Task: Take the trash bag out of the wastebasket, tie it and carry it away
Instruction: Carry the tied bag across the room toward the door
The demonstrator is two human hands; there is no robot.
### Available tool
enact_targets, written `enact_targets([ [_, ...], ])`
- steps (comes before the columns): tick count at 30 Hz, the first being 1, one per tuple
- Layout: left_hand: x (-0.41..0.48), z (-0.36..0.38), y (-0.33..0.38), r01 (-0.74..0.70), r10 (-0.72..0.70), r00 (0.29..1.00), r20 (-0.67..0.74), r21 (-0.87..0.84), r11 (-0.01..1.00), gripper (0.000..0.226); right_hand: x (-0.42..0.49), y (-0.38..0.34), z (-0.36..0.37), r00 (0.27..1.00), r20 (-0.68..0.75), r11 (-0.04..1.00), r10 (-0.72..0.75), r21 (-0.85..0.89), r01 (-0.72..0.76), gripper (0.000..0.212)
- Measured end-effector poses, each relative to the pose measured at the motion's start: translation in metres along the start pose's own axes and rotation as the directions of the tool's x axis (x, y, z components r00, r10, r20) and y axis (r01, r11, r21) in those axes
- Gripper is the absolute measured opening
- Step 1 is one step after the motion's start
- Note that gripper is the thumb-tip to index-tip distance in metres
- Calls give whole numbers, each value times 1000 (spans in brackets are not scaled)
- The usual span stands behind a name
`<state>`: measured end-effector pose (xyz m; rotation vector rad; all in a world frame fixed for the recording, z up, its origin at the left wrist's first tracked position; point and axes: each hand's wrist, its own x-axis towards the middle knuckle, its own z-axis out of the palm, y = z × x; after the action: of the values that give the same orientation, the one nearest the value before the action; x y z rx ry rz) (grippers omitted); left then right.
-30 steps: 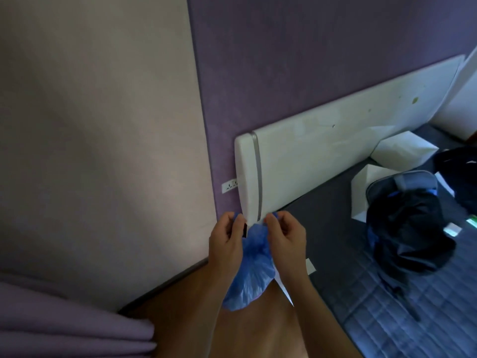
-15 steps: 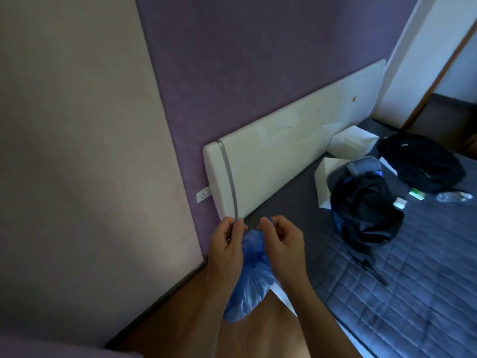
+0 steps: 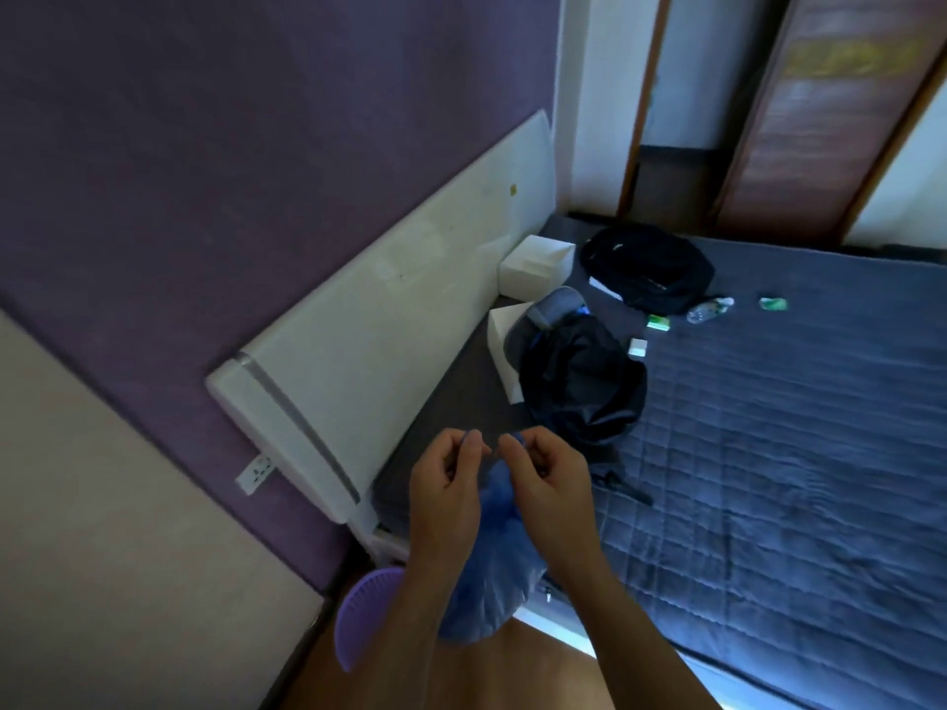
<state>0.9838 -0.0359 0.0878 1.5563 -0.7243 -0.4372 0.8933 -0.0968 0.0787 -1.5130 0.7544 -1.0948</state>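
Note:
A blue trash bag [image 3: 499,571] hangs in front of me, held up by its top between both hands. My left hand [image 3: 445,497] pinches one side of the bag's mouth with its fingers curled. My right hand [image 3: 546,491] pinches the other side, a little apart from the left. The bag's body bulges below my wrists, above the wooden floor. A purple wastebasket [image 3: 361,614] shows partly at the lower left of my left forearm, by the wall.
A bed with a dark blue quilted cover [image 3: 768,453] fills the right side, with a white headboard [image 3: 369,320] against the purple wall. On the bed lie a dark backpack [image 3: 579,381], a black bag [image 3: 648,266], white boxes and small items. A wooden door [image 3: 820,110] stands beyond.
The view has swung right and down, so the bed, the door and the wastebasket come into sight. Both hands still hold the bag's top and have parted slightly.

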Motion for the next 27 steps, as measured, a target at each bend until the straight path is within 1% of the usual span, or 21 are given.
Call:
enact_targets([
  [4,5,53,7,-48,50,991,126,-17,999,29,13,6,-45,990,-137,1000,29,-5,-30,32],
  [7,6,89,9,-61,63,967,245,-17,998,27,18,11,-80,964,-259,997,60,-28,-69,37],
  [9,9,113,10,-61,68,942,330,-32,998,26,21,12,-101,928,-363,994,85,-38,-105,44],
  [11,10,136,12,-59,78,903,422,-58,997,26,21,12,-120,875,-472,987,109,-52,-150,48],
  [13,13,158,11,-33,71,855,514,-84,996,27,19,12,-136,816,-568,981,107,-74,-180,45],
  [15,15,179,7,-7,72,791,608,-109,994,31,16,14,-150,752,-654,975,77,-110,-196,44],
  [18,20,201,1,29,76,675,734,-129,991,37,14,13,-163,620,-784,957,40,-149,-249,51],
  [22,27,220,-3,71,78,545,835,-138,988,27,6,10,-164,463,-886,929,-12,-181,-322,50],
  [24,25,226,-6,101,78,457,886,-139,985,24,-3,11,-160,378,-926,920,-19,-164,-357,47],
  [27,13,226,-9,123,91,302,949,-133,984,29,-21,13,-150,262,-965,909,-28,-134,-395,44],
])
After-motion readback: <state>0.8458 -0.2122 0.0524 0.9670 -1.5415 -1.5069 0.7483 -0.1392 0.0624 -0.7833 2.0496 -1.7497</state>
